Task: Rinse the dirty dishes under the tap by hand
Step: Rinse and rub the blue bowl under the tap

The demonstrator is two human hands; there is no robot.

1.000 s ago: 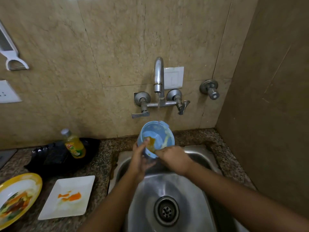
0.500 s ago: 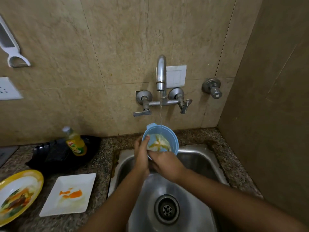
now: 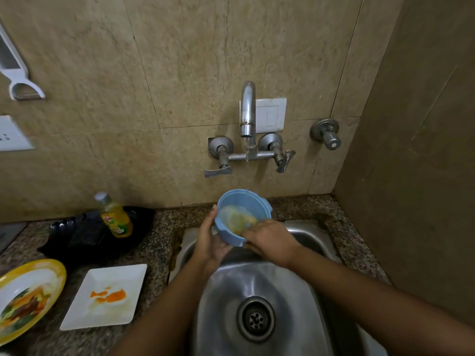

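A small blue bowl (image 3: 232,236) with yellowish residue inside is held tilted over the steel sink (image 3: 226,317), under a thin stream of water from the wall tap (image 3: 247,111). My left hand (image 3: 209,242) cups the bowl from its left side and underneath. My right hand (image 3: 270,240) grips the bowl's near right rim, with the fingertips reaching inside it. On the counter to the left lie a white square plate (image 3: 84,309) smeared with orange sauce and a yellow-rimmed plate (image 3: 51,273) with food remains.
A bottle of yellow dish liquid (image 3: 114,217) stands on a black tray (image 3: 84,240) at the back of the granite counter. A brown side wall (image 3: 416,176) closes the right. A spare valve (image 3: 326,136) and a white holder (image 3: 18,80) hang on the tiles.
The orange streaks inside the bowl have washed out to a pale yellow film. My right hand's fingers have moved into the bowl; both hands and the bowl stay under the stream.
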